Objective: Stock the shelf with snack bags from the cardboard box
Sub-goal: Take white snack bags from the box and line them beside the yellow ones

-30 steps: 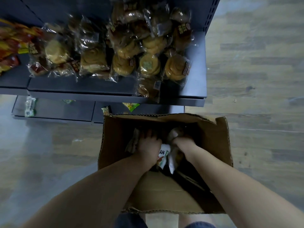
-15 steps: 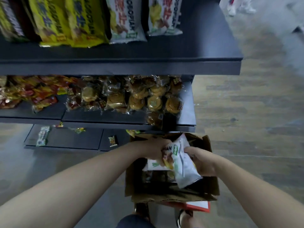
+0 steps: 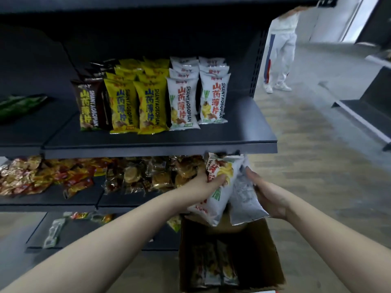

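Note:
Two white snack bags are held up just under the front edge of the upper shelf (image 3: 160,144). My left hand (image 3: 208,181) grips the front one, a white snack bag (image 3: 219,197) with red lettering. My right hand (image 3: 266,193) holds the second white bag (image 3: 243,199), whose plain silver-white back faces me. Below them the open cardboard box (image 3: 268,256) stands on the floor with several more bags (image 3: 213,265) inside. On the upper shelf stand rows of brown, yellow and white bags (image 3: 184,102).
The middle shelf (image 3: 53,197) carries red-gold packets and clear-wrapped pastries (image 3: 148,176). A low shelf (image 3: 84,233) has a few stray packets. A person in white trousers (image 3: 279,51) stands at the far right aisle. Another shelf unit (image 3: 364,115) is on the right.
Both hands have lifted the two white bags out of the box and up to just under the upper shelf. The view has tilted up, showing the upper shelf in full.

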Available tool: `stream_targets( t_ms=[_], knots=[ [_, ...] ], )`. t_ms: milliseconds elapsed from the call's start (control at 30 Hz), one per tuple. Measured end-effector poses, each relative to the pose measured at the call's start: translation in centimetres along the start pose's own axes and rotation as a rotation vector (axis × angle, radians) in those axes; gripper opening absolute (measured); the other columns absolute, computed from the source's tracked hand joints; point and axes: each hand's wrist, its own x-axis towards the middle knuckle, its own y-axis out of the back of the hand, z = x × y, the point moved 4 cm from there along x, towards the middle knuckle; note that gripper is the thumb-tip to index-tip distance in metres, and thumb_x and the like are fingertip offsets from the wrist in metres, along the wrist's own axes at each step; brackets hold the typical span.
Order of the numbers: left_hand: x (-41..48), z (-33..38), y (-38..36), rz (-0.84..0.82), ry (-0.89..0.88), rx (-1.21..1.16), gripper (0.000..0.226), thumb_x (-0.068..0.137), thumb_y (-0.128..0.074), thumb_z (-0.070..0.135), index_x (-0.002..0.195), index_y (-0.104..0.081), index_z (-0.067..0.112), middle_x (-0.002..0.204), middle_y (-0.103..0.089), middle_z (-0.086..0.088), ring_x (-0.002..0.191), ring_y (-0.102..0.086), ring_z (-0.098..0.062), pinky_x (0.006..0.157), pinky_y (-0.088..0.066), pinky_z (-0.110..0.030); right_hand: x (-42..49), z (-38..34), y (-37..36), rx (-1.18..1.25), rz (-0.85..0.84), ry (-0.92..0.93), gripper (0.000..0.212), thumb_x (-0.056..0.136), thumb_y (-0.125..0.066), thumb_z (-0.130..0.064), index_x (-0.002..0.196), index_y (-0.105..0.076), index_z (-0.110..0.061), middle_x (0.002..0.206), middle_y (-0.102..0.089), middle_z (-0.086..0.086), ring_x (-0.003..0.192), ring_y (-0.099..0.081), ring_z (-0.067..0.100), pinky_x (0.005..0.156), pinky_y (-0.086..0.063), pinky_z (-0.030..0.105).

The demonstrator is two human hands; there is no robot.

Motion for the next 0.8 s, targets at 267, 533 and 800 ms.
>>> stream_targets(
  t_ms=[267, 533, 800],
  knots=[
    [-1.8, 4.1, 2.1, -0.055, -0.064, -0.216, 0.063, 0.096, -0.021, 0.057, 0.148, -0.025, 0.021, 0.155, -0.026, 0.003, 0.144, -0.021, -0.018, 0.118, -0.014, -0.029, 0.5, -3.5, -5.1, -0.049, 0.012, 0.09, 0.055, 0.066, -0.07, -0.058, 0.104, -0.076, -0.019, 0.115, -0.071, 0.011, 0.104, -0.069, 0.027, 0.083, -0.057, 0.036],
    [-0.9, 5.2, 8.3, 0.109, -0.133, -0.048, 0.048, 0.096, -0.043, 0.007, 0.142, -0.035, 0.017, 0.127, -0.054, -0.018, 0.094, -0.061, -0.016, 0.085, -0.054, -0.034, 0.6, -6.5, -5.2, 0.132, -0.047, 0.129, 0.042, 0.07, -0.079, -0.046, 0.103, -0.076, -0.019, 0.111, -0.072, 0.01, 0.092, -0.073, 0.026, 0.077, -0.057, 0.038],
    [-1.6, 8.4, 8.5, 0.266, -0.859, 1.165, 0.062, 0.086, -0.062, 0.03, 0.14, -0.031, 0.034, 0.152, -0.03, 0.005, 0.144, -0.019, -0.019, 0.117, -0.022, -0.049, 2.5, -7.8, -5.8, 0.03, -0.102, 0.074, 0.035, 0.071, -0.074, -0.055, 0.09, -0.077, -0.025, 0.091, -0.075, -0.001, 0.081, -0.072, 0.013, 0.072, -0.055, 0.031]
  ],
)
